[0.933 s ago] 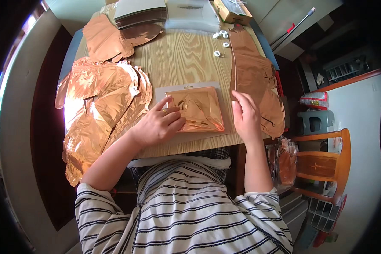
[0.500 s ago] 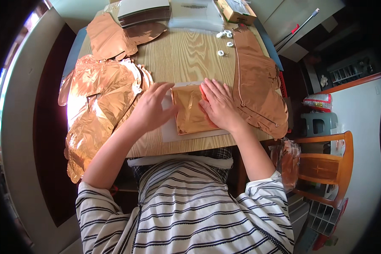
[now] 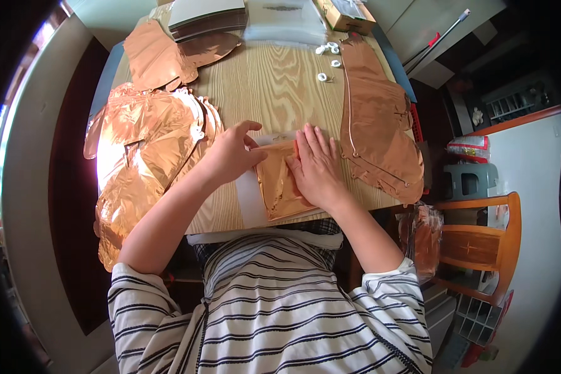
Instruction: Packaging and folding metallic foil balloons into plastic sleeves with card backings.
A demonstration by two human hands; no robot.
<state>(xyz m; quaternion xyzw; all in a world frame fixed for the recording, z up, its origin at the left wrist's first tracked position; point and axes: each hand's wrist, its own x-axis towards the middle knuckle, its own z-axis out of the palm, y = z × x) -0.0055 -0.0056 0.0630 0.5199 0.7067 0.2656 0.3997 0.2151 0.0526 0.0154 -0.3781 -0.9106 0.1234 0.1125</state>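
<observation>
A folded copper-coloured foil balloon (image 3: pixel 279 181) lies as a flat, squarish packet on a translucent plastic sheet or bag (image 3: pixel 250 202) at the table's near edge. My right hand (image 3: pixel 316 165) rests flat on the packet's right side, fingers stretched out. A bit of red shows beside its fingers. At the packet's upper left corner is my left hand (image 3: pixel 234 153), its fingers bent and apart from the thumb, with nothing visible in them. The left thumb is close to the foil; whether it touches, I cannot tell.
Crinkled foil balloons (image 3: pixel 149 131) lie piled at the left, flatter ones (image 3: pixel 374 106) at the right. Several small white rings (image 3: pixel 322 77) sit near a stack of clear bags (image 3: pixel 283 25), a grey stack (image 3: pixel 207 15) and a cardboard box (image 3: pixel 349 15). A wooden chair (image 3: pixel 474 246) stands right.
The packet and the sheet under it have slid toward me, to the table's edge. My right hand has moved down with them, still flat. My left hand has curled its fingers more.
</observation>
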